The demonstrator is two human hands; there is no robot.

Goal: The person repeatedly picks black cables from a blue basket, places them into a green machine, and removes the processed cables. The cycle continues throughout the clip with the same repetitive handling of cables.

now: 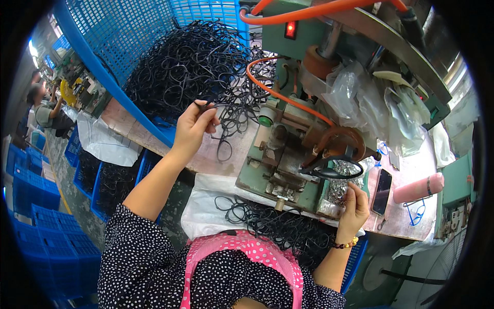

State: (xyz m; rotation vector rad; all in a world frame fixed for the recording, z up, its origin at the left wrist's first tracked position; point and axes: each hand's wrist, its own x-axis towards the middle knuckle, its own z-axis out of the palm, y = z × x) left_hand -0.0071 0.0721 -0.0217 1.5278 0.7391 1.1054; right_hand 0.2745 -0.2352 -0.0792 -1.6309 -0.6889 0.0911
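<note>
My left hand (194,126) is closed in a pinch on a thin black band, at the near side of a big tangled heap of black bands (180,67). The heap fills a blue plastic basket (87,56) and spills onto the table. My right hand (355,207) has its thumb and fingertips together beside a tray of small shiny metal pieces (337,188). What it pinches, if anything, is too small to tell. Between my hands stands a green bench press (280,159). A black ring (329,176) sticks out from its right side, above the metal pieces.
More black bands (278,224) lie in front of the press, near my lap. An orange hose (293,103) crosses the machine, and plastic bags (355,98) hang on it. A phone (382,191) and a pink bottle (419,188) lie right. Blue crates (51,226) stand left; a person works beyond.
</note>
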